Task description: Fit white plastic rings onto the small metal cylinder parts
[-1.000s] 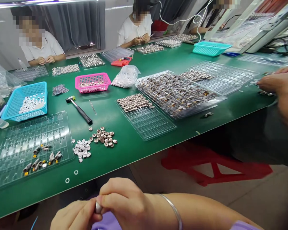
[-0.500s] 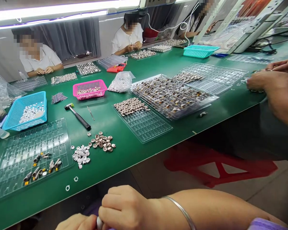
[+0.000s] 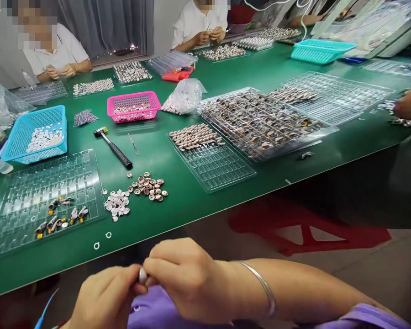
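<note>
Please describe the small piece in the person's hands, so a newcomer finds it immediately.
Find the green table's near edge. Below it, the left hand meets the right hand, wearing a silver bangle. Both pinch the small pale piece; neighbouring discs lie loose.

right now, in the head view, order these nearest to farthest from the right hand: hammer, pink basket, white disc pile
1. White disc pile, ahead and left of the right hand
2. Hammer, beyond the pile
3. Pink basket, farther back, past the hammer
</note>
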A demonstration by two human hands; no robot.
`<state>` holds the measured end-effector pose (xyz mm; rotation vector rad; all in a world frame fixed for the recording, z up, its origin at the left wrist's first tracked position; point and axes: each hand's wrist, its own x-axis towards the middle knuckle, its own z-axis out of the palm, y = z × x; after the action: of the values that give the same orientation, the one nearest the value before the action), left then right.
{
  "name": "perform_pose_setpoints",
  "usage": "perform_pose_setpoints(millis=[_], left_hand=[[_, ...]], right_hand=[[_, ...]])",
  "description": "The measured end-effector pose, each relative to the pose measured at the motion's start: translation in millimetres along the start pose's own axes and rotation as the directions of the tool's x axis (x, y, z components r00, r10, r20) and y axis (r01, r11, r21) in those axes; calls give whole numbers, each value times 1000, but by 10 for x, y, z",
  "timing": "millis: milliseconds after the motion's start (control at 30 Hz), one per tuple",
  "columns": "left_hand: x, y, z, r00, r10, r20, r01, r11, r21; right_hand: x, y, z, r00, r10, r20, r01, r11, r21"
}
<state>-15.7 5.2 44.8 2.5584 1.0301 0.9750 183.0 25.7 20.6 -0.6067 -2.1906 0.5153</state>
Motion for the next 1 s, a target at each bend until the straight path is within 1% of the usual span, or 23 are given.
perform_pose_setpoints(millis=[100,200,267,333,400,433,467,500,533,567,600,633,667,700,733,767,800,833,867,900,933,967,1000], left_hand=[[-25,-77,43,997,-73,-9,73,997,-29],[-108,-116,98,987,-158,-13,155,978,-141],[-168,-134,146,970,-241,-18,231,945,-234],[-221,-153,201,929,-370,3,349,875,-337],[-262,-168,253,859,-507,74,484,755,-443],[-276,-173,275,815,-566,120,544,677,-497],[-283,-174,293,774,-611,168,588,594,-549],[-282,-171,306,733,-645,215,622,508,-596],[-272,-162,315,690,-675,261,649,417,-636],[-252,-149,318,644,-700,309,671,322,-667],[-224,-130,318,599,-718,356,687,231,-689],[-191,-110,316,561,-727,397,694,150,-704],[-156,-89,312,528,-730,433,695,79,-715],[-124,-70,308,505,-728,464,692,20,-721],[-96,-55,305,492,-721,488,686,-24,-727],[-78,-45,302,483,-716,505,681,-56,-730],[-68,-42,300,475,-714,514,677,-76,-732],[-68,-45,297,469,-715,518,676,-86,-732],[-75,-52,294,464,-720,516,680,-84,-729],[-88,-62,290,459,-729,508,687,-71,-723],[-103,-73,285,455,-739,497,698,-50,-714],[-117,-81,279,453,-748,484,711,-25,-703],[-128,-86,274,452,-757,471,721,0,-693]], right_hand=[[-6,80,8,998,-3,-68,-1,998,-62],[-28,109,46,984,-69,-167,56,995,-84],[-47,107,84,969,-92,-229,81,995,-58],[-65,98,130,960,-30,-277,47,997,55],[-79,89,177,956,116,-270,-52,971,231],[-84,85,199,948,209,-241,-125,938,325],[-87,82,218,930,311,-195,-207,884,419],[-87,80,235,899,418,-131,-296,801,520],[-84,80,248,855,517,-45,-379,681,626],[-78,82,256,801,595,58,-444,527,725],[-69,87,261,748,643,165,-484,360,798],[-58,96,261,704,661,259,-503,208,839],[-46,106,258,669,666,330,-511,90,855],[-35,117,252,640,668,379,-517,11,856],[-26,128,245,616,673,409,-524,-38,851],[-20,137,239,597,677,430,-533,-67,844],[-20,143,236,586,679,443,-538,-82,839],[-26,147,237,587,675,447,-539,-85,838],[-38,148,242,602,669,436,-535,-68,842],[-56,147,251,625,666,406,-527,-22,849],[-78,147,264,656,668,351,-517,60,854],[-104,147,278,694,667,270,-502,179,846],[-130,148,292,737,654,171,-476,322,819]])
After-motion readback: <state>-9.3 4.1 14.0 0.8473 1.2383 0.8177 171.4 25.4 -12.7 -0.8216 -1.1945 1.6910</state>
